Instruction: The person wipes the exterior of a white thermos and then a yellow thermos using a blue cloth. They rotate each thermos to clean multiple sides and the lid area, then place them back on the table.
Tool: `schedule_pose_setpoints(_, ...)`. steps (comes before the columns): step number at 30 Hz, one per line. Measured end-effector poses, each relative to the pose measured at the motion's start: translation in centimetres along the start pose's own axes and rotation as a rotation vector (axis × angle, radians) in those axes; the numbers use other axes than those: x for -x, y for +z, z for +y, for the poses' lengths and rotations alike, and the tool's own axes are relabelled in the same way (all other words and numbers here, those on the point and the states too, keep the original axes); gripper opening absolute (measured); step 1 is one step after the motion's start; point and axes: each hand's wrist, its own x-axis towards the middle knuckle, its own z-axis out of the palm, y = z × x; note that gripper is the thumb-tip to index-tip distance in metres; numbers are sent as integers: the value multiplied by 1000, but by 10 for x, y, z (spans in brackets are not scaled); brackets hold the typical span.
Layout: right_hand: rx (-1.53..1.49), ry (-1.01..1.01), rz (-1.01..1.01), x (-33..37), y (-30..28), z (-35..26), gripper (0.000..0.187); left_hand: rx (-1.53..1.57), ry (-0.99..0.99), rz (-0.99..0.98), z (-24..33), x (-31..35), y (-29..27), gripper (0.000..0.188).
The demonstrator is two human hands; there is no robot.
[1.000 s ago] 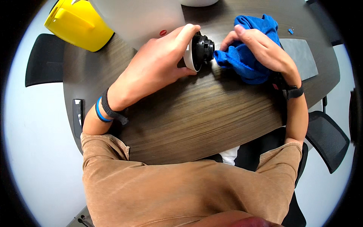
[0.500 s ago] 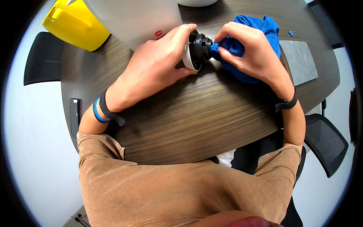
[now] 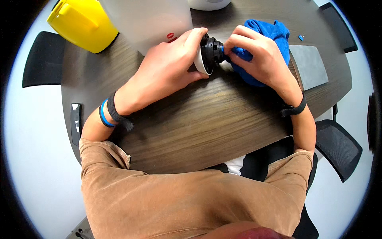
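Left hand (image 3: 171, 55) is curling around a white-rimmed black stepped fitting (image 3: 212, 51), holding it sideways over the table (image 3: 191, 127), while the right hand (image 3: 256, 51) is pinching a bit of blue cloth (image 3: 276, 34) at the fitting's narrow end. Most of the cloth is lying bunched behind the right hand, and a translucent white container (image 3: 147, 20) is standing just beyond the left, beside a yellow container (image 3: 83, 26).
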Motion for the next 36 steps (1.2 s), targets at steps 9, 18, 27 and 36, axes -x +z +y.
schedule_pose_setpoints(9,-208,50,-118,-9,-1,9,31,26,-87,-83,-14,-1,-3,83)
schedule_pose_setpoints(18,-108,-36,-20,-11,8,4,23,22,-38,-48,-13,1,-6,83)
schedule_pose_setpoints(27,-161,5,-158,-7,-4,-5,28,5,-66,-80,-12,4,-7,87)
schedule_pose_setpoints(36,-237,168,-26,-9,-1,-6,25,-11,-78,-110,0,3,-11,88)
